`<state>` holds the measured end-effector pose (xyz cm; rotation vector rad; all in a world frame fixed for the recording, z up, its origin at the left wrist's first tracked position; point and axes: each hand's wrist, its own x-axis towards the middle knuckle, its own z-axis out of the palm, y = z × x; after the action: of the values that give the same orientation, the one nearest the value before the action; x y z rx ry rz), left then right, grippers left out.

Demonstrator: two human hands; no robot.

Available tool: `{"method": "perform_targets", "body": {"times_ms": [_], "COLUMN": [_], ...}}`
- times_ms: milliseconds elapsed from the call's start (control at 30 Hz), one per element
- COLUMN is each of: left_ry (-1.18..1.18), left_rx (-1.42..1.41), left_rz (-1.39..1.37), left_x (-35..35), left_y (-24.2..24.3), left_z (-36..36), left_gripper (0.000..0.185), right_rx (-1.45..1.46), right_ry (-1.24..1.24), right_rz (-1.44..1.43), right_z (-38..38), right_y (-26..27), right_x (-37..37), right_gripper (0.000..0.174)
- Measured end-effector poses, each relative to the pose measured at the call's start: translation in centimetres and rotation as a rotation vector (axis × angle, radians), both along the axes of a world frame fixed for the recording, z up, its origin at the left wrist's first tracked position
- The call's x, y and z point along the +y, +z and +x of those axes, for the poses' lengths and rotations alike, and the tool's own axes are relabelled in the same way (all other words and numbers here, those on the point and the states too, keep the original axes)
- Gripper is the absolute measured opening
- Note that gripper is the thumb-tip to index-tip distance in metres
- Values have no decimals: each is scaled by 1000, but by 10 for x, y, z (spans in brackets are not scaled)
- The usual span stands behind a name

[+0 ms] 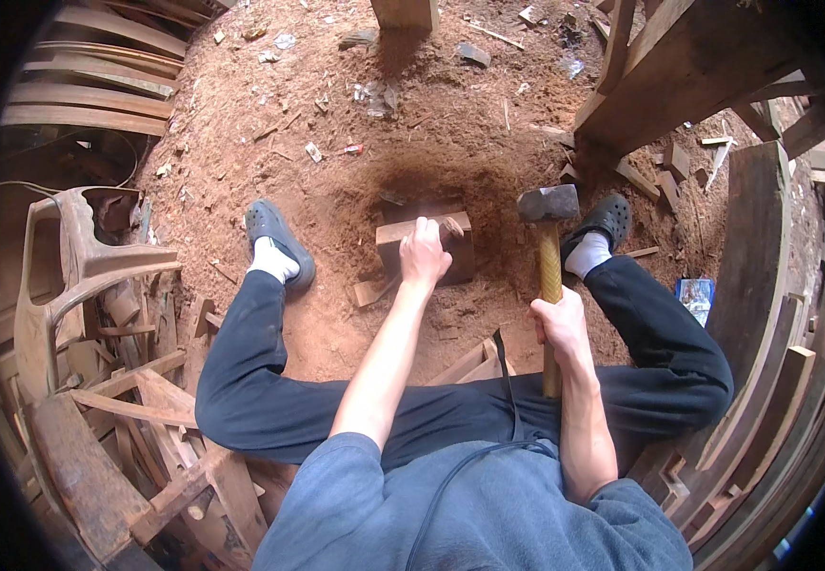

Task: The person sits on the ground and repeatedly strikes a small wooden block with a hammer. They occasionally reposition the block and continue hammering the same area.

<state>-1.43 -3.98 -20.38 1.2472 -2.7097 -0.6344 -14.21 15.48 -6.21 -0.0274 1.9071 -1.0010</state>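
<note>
My right hand (562, 325) grips the yellow patterned handle of a sledgehammer (549, 203), its dark metal head pointing away from me near my right shoe. Between my feet a wooden block (461, 258) rests on the sawdust-covered ground. My left hand (424, 255) is closed in a fist over the block's top. A short rounded wooden end (453, 227) sticks out beside its fingers; the rest of that piece is hidden by the hand. Close to the block's near left corner lies a small wood offcut (367, 292).
A worn plastic chair (62, 285) and a jumble of wooden parts (169, 400) stand at left. Long planks (748, 235) lean at right, below a heavy beam (683, 71). A wooden post (405, 14) rises ahead. Scraps litter the ground, with a blue packet (695, 298) near my right knee.
</note>
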Motion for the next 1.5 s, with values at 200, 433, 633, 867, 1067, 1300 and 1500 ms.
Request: {"method": "perform_targets", "body": {"times_ms": [200,433,633,867,1067,1300,1500], "left_ry": [3,-50,39,379,621,739,908], "left_rx": [-97,-257,-226,771,1054,1152,1081], "left_rz": [155,283,355,555,779,856,687], "left_x": [-39,-73,-95,-109,-83,-65,-85], "left_y": [-14,-31,-39,-20,2,-15,-14], "left_z": [-18,-33,-23,18,32,54,97], "left_gripper": [28,39,45,50,51,37,37], "right_rx": [45,13,4,-1,28,30,60], "right_ry": [-29,-49,-46,-27,5,-6,8], "right_rz": [-58,-18,5,-28,-25,-27,-56], "right_z": [0,-3,-4,1,5,9,8], "right_y": [-4,-6,-7,-9,-5,-4,-2], "right_x": [0,-4,-4,-5,-4,-3,0], "right_gripper": [7,8,8,8,9,8,7]}}
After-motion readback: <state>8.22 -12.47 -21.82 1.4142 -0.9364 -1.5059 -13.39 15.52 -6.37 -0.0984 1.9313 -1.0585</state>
